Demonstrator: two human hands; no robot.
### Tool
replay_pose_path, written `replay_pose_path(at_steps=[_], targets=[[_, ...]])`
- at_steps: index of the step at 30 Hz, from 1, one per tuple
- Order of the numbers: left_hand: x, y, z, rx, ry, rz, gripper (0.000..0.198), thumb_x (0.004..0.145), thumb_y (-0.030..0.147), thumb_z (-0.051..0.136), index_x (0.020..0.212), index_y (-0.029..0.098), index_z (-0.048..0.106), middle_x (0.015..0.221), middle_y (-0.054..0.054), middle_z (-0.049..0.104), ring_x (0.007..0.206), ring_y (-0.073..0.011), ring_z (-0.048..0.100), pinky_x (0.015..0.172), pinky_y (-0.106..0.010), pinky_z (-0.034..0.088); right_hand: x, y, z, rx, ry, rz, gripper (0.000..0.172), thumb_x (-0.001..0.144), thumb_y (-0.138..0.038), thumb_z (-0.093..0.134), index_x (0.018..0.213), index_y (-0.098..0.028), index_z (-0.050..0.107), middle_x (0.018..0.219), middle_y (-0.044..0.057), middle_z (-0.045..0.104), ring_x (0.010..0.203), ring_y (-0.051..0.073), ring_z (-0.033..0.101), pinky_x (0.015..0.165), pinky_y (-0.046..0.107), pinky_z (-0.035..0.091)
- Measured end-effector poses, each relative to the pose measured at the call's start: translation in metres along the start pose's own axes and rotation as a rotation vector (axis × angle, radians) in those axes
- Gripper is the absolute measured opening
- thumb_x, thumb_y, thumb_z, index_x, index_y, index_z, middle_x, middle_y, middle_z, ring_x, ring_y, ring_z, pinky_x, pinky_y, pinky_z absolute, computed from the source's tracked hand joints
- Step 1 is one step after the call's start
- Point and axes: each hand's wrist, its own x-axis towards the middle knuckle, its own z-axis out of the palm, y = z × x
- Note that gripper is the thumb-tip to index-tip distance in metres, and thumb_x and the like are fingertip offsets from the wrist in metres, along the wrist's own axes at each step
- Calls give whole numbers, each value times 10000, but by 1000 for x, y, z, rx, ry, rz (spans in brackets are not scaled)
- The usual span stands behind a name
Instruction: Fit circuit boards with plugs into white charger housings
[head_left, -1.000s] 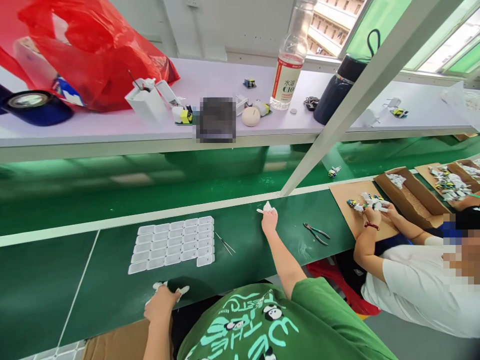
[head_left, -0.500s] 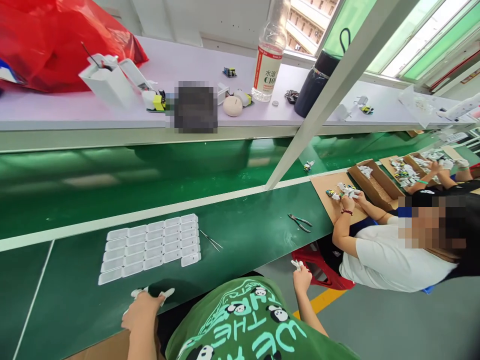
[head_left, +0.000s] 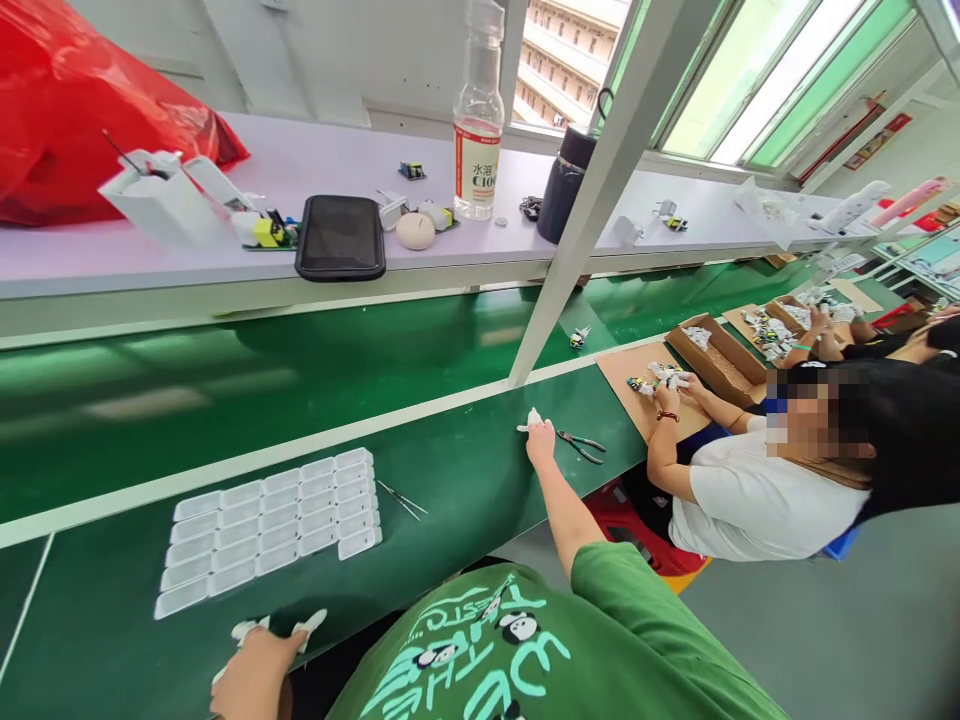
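My left hand (head_left: 259,665) lies near the front edge of the green bench, with white covers on its fingertips. Its thumb and fingers are spread, and nothing shows between them. A block of translucent white plastic cases (head_left: 277,520), set in close rows, lies just beyond it. My right hand (head_left: 539,442) reaches out over the bench with white-covered fingertips. Its thumb and a finger point apart, and I see no object in it. Green-handled pliers (head_left: 581,444) lie just right of that hand. Metal tweezers (head_left: 403,500) rest beside the cases.
A slanted post (head_left: 551,270) rises beyond my right hand. The raised shelf (head_left: 420,262) holds a phone (head_left: 341,238), a plastic bottle (head_left: 478,165) and a dark flask (head_left: 564,195). At right, a co-worker (head_left: 750,490) handles white parts over cardboard, near a long cardboard box (head_left: 716,360).
My right hand has moved from beside my body, past the bench edge, up and forward to beside the pliers. My left hand stays near the cases. The camera view has shifted right.
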Motion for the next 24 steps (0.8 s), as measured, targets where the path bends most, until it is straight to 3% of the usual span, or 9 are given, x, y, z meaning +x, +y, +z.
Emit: replay_pose_path(at_steps=[3,7,13,18,21,24], targets=[[-4,0,0,-23,2,-23,681,664,559,576,1249,211,578,1161,-246,712,1089,-419,692,778,-478,565,-4,14,-3,-41,-42,41,346,981,-367,628,1266,-171,610,1330,107,603,1190,259,608,1019,500,520],[-6,0,1,-38,4,-11,626,728,560,531,1242,206,578,1171,-243,706,1095,-410,687,819,-480,552,-48,35,-3,-90,-110,45,338,984,-366,624,1263,-176,612,1339,105,599,1206,261,599,1033,507,509],[0,2,2,-16,-22,-26,670,825,622,366,1279,171,566,1194,-245,693,1080,-391,694,831,-465,556,-172,72,-7,-123,-239,16,253,991,-346,616,1175,-178,654,1273,91,639,1163,233,619,1028,477,514],[6,3,8,-2,-3,-51,643,807,615,386,1277,223,581,1193,-243,697,1103,-409,689,771,-496,561,-267,108,-25,-186,-287,206,191,993,-333,616,1058,-161,670,1096,62,686,988,183,665,901,394,574],[7,2,10,19,3,-62,609,788,589,409,1255,253,609,1159,-225,713,1098,-403,695,708,-480,568,-277,107,-32,-215,-244,329,201,997,-346,607,1046,-159,662,1056,55,682,922,168,663,841,362,581],[5,1,8,73,7,-55,572,797,565,380,1230,284,626,1169,-190,724,1098,-374,700,717,-463,577,-235,81,-33,-192,-167,316,224,994,-362,604,1084,-164,656,1127,69,667,1029,199,645,926,413,551]])
